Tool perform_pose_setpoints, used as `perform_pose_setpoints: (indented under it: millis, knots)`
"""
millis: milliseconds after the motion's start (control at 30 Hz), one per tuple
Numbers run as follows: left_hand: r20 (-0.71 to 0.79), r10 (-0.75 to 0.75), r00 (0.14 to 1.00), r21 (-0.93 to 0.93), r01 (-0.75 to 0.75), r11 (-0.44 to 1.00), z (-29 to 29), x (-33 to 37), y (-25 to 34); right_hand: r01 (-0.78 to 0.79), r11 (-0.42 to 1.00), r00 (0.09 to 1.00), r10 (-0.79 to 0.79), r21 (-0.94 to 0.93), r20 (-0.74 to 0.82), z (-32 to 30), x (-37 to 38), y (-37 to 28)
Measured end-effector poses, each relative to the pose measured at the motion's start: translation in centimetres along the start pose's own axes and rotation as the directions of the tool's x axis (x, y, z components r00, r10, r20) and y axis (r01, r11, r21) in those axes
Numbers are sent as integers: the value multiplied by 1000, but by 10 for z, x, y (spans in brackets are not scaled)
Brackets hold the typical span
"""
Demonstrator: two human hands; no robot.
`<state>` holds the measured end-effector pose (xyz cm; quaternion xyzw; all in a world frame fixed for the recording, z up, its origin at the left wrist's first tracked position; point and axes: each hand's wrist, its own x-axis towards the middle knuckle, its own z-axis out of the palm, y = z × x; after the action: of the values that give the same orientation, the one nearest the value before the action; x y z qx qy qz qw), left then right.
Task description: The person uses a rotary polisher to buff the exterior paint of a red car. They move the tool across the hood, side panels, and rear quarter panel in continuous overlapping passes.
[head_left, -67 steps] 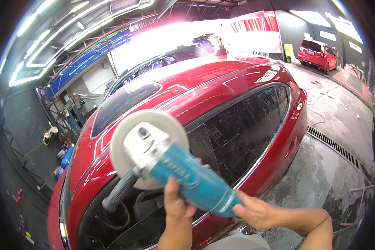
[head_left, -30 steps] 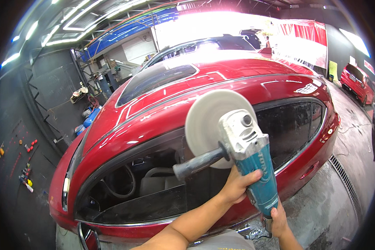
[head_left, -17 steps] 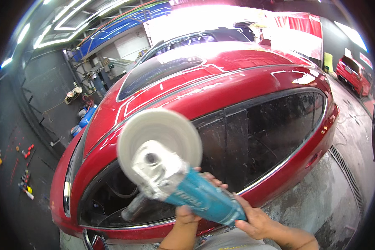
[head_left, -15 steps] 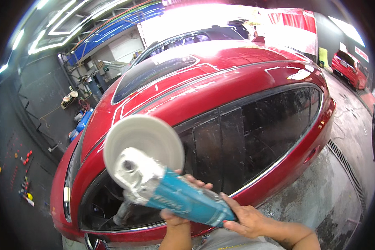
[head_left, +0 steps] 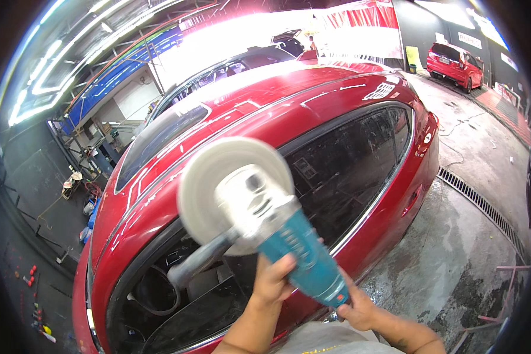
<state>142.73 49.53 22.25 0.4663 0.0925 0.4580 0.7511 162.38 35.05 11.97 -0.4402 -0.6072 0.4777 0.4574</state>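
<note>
Dark wall (head_left: 26, 159), bright ceiling strip lights (head_left: 45, 61), wet grey floor (head_left: 448, 230), slotted drain grate (head_left: 484, 207), red-and-white curtain (head_left: 361, 29)

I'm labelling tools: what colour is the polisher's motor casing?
The motor casing is teal, clearest in the head view.

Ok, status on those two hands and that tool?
Left hand gripping teal polisher mid-body; right hand gripping its rear. Pale pad overlaps red car in view, contact unclear. Side handle unheld.

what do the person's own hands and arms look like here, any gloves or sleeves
Left hand and right hand are ungloved; no sleeves show on either forearm. The right forearm bears a small dark mark. A grey garment has yellow lettering.
</note>
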Motion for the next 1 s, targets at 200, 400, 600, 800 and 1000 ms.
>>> perform_pose_setpoints:
  millis: [200,400,600,800,1000]
  knots:
    - [39,-211,977,43,210,977,57,106,-55,-53,973,946,121,225,-300,-62,-16,28]
    - [74,-146,986,-7,147,989,82,123,-38,8,983,956,46,185,-289,-89,-13,-47]
    - [30,30,999,-130,-26,991,85,102,23,-95,995,994,96,22,-42,-97,-1,-169]
    - [28,212,977,-294,-195,936,66,48,84,-91,994,976,99,-53,194,-53,18,-246]
    - [-236,410,881,-304,-468,830,43,-57,148,30,993,831,40,-116,555,19,31,-283]
